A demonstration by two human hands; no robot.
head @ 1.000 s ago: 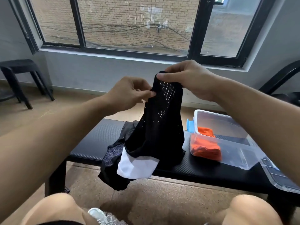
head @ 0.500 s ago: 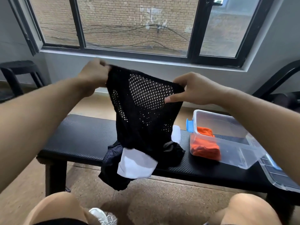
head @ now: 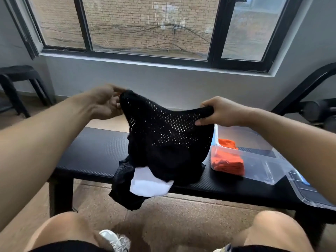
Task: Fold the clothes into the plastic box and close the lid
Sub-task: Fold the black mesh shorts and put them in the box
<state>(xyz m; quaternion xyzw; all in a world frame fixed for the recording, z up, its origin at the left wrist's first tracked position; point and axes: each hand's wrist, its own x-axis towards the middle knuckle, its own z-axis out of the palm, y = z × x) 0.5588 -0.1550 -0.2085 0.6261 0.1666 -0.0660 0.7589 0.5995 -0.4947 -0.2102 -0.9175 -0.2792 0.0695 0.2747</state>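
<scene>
Holding: black mesh garment (head: 167,140), stretched above the bench (head: 94,153).
Left hand (head: 104,102): fingers pinching its left corner.
Right hand (head: 221,112): fingers curled round its right edge.
Plastic box (head: 261,166): right of garment, orange cloth (head: 228,161) inside.

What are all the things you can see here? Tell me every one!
mesh garment: one, black with a white patch, held up over the bench, bottom draped on it
orange cloth: one, folded, inside the plastic box
plastic box: one, clear, on the bench at right
lid: one, clear, lying beside the box, off
bench: one, black, in front of the person
stool: one, black, far left
window: one, black frame, behind
left hand: fingers pinch the garment's top
right hand: grips the garment's top edge
</scene>
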